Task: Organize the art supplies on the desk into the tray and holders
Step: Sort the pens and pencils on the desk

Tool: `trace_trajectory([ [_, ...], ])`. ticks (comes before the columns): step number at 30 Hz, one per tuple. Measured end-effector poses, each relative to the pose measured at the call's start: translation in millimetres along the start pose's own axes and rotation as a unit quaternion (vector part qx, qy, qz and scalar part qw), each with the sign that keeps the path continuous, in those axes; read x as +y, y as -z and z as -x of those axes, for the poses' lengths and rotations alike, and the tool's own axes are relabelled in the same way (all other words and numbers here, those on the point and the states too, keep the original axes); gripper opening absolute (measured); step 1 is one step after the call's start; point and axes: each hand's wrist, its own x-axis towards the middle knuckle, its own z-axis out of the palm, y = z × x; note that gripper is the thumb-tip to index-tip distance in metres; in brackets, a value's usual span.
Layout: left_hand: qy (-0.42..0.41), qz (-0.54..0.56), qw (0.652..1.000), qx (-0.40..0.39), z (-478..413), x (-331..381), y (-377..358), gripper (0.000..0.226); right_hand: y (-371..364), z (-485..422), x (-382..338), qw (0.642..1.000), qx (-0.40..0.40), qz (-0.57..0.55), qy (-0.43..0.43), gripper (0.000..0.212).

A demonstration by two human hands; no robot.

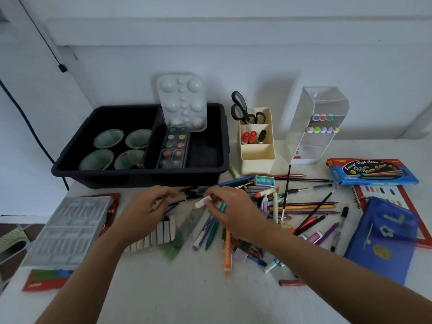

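Dozens of pens, pencils and markers point(287, 206) lie in a loose heap at the middle of the white desk point(187, 295). At the heap's 9 o'clock edge the right hand point(233, 209) pinches a white marker point(203, 202) with an orange tip between thumb and fingertips. Just beside it, further toward 9 o'clock, the left hand point(145, 206) curls its fingers round what look like thin dark brushes point(189, 190), though blur hides the detail. At 11 o'clock from the hands stands the black tray point(140, 178). It holds four green cups point(108, 137), a watercolour set point(174, 146) and a white palette point(182, 101) leaning at its back wall. At 1 o'clock a cream holder point(257, 160) carries scissors point(239, 108). A clear holder point(320, 101) with markers stands beyond at 2 o'clock. A blue pouch point(383, 239) lies at 4 o'clock.
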Motion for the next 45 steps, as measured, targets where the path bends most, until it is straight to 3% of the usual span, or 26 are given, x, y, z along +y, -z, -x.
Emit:
trace_trajectory([
  [4, -0.001, -0.087, 0.995, -0.055, 26, -24, 6, 0.028, -25, 3, -17, 0.998, 0.001, 0.032, 0.063, 0.017],
  [8, 0.026, -0.149, 0.981, -0.121, 48, -35, 4, 0.065, -50, 6, -23, 0.990, 0.011, 0.073, 0.123, 0.011],
  [11, 0.021, -0.166, 0.978, -0.126, 53, -37, 1, 0.087, -62, 8, -23, 0.987, -0.001, 0.112, 0.117, 0.010],
  [17, 0.004, -0.169, 0.979, -0.118, 51, -32, -2, 0.061, -65, 13, -29, 0.986, -0.025, 0.145, 0.076, 0.021],
  [21, -0.004, -0.138, 0.982, -0.128, 50, -32, -1, 0.085, -68, 16, -33, 0.987, -0.036, 0.143, 0.070, 0.022],
  [29, 0.011, -0.151, 0.980, -0.129, 50, -30, -1, 0.092, -76, 17, -43, 0.986, -0.038, 0.153, 0.051, 0.023],
  [33, 0.001, -0.141, 0.983, -0.119, 51, -29, -1, 0.084, -75, 21, -42, 0.992, -0.039, 0.118, 0.037, 0.022],
  [37, -0.018, -0.109, 0.990, -0.092, 50, -26, -5, 0.049, -64, 23, -41, 0.998, -0.023, 0.058, 0.025, 0.031],
  [45, -0.058, -0.066, 0.993, -0.076, 47, 0, -25, 0.034, -14, 28, -24, 0.998, 0.006, 0.047, -0.042, 0.018],
])
